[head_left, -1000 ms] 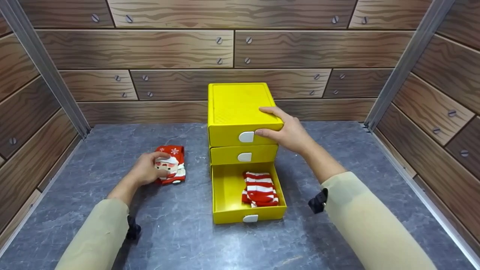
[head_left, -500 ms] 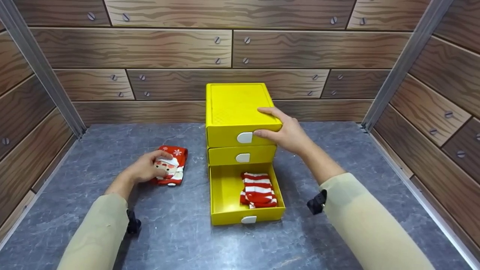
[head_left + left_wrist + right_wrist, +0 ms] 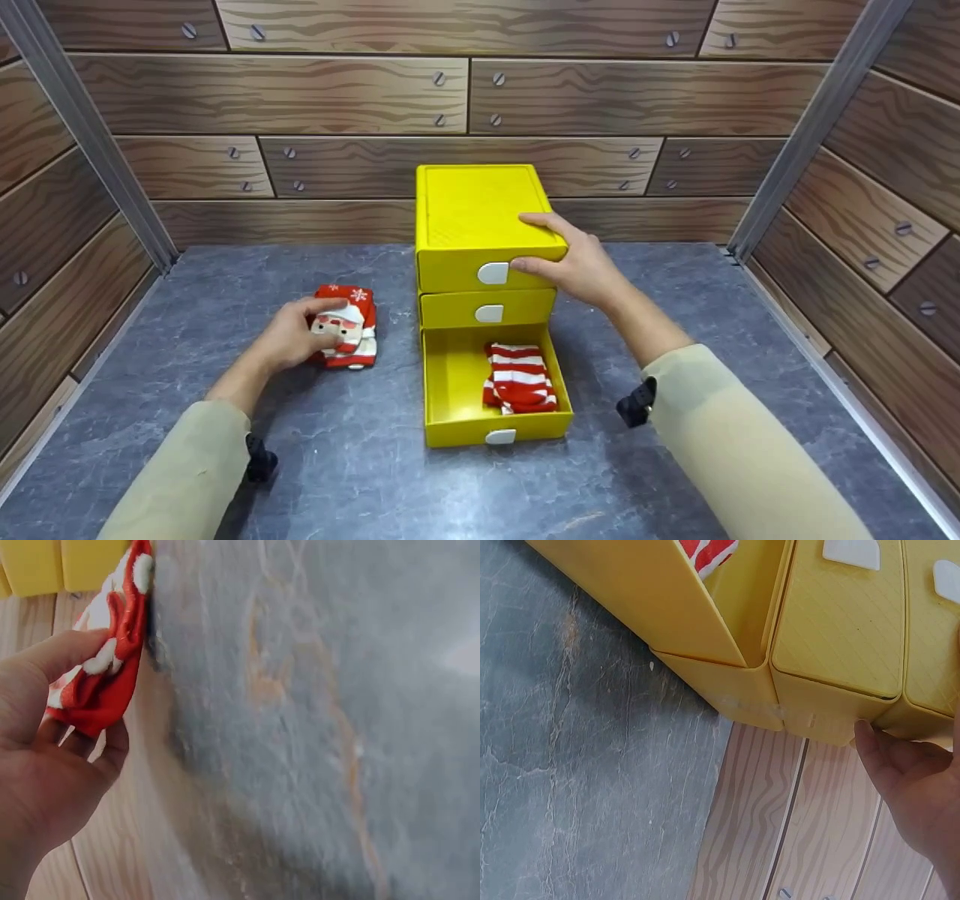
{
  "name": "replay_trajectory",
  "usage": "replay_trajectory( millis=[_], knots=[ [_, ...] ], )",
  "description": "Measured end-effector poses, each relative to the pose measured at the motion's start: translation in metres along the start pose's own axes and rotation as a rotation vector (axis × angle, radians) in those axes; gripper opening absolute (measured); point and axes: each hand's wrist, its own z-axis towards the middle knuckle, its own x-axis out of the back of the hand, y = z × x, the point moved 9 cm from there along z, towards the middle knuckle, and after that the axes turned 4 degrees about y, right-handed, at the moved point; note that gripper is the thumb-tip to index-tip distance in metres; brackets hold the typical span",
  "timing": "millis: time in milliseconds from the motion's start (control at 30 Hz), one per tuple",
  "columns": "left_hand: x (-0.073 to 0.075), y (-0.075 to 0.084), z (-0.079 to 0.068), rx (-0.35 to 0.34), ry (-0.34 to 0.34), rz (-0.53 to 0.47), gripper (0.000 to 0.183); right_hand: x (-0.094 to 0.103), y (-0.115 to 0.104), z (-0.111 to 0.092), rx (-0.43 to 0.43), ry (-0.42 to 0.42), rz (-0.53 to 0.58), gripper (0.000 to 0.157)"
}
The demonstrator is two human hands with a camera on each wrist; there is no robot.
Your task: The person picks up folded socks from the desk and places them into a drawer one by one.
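Observation:
My left hand (image 3: 291, 335) pinches a folded pair of red socks (image 3: 361, 319) with a white-bearded Santa face and snowflakes, left of a yellow drawer unit (image 3: 480, 202). In the left wrist view, the thumb lies on one side of the red socks (image 3: 112, 694) and the fingers curl under the other. My right hand (image 3: 581, 264) grips the unit's top right front corner, thumb on the front and a finger on top. The bottom drawer (image 3: 454, 375) is pulled out and holds folded red-and-white striped socks (image 3: 519, 381) on its right side. Both upper drawers are closed.
Beneath everything lies a grey marbled tabletop (image 3: 360, 465). Wood-patterned panels (image 3: 360, 97) enclose the back and sides, with metal posts (image 3: 799, 127) at the corners. White tabs (image 3: 493, 273) mark the drawer fronts.
The left hand has moved slightly right and away from me, and the Santa socks have shifted with it and look gathered into the grip. The right hand and drawers stay put.

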Motion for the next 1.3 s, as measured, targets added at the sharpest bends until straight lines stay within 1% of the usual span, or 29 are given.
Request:
replay_trajectory(
  millis=[100,200,333,400,533,633,667,767,867,967,1033,1133,1300],
  knots=[
    [0.003,0.013,-0.005,-0.037,0.039,0.000,0.059,0.001,0.000,0.000,0.008,0.004,0.000,0.072],
    [0.006,0.028,-0.013,-0.043,0.063,-0.007,0.060,0.000,0.000,0.000,0.006,0.004,-0.002,0.072],
    [0.007,0.052,-0.026,-0.049,0.062,0.001,0.062,0.000,0.000,0.000,0.001,-0.005,0.002,0.072],
    [0.006,0.066,-0.034,-0.069,0.060,0.002,0.062,0.000,0.000,0.000,0.001,-0.007,0.004,0.073],
    [0.003,0.092,-0.049,-0.165,0.060,0.012,0.061,0.000,0.001,0.000,-0.004,-0.009,0.007,0.073],
    [-0.001,0.107,-0.060,-0.219,0.044,-0.013,0.059,-0.001,0.002,0.001,-0.006,-0.012,0.005,0.073],
    [-0.002,0.111,-0.064,-0.226,0.035,-0.029,0.058,-0.001,0.003,0.001,-0.007,-0.014,0.004,0.073],
    [-0.008,0.121,-0.074,-0.249,0.001,-0.060,0.057,-0.001,0.003,0.001,-0.008,-0.016,0.001,0.073],
    [-0.015,0.129,-0.083,-0.261,-0.033,-0.061,0.055,-0.001,0.004,0.001,-0.012,-0.013,0.000,0.074],
    [-0.025,0.135,-0.088,-0.245,-0.063,-0.057,0.055,0.000,0.002,0.001,-0.010,-0.007,-0.004,0.074],
    [-0.033,0.138,-0.090,-0.228,-0.078,-0.055,0.055,0.000,0.001,0.000,-0.005,-0.006,-0.006,0.074],
    [-0.045,0.143,-0.092,-0.220,-0.098,-0.054,0.056,-0.001,0.000,0.000,0.000,-0.008,-0.004,0.073],
    [-0.066,0.151,-0.088,-0.245,-0.122,-0.056,0.057,-0.001,0.000,0.000,0.004,-0.006,0.005,0.073]
  ],
)
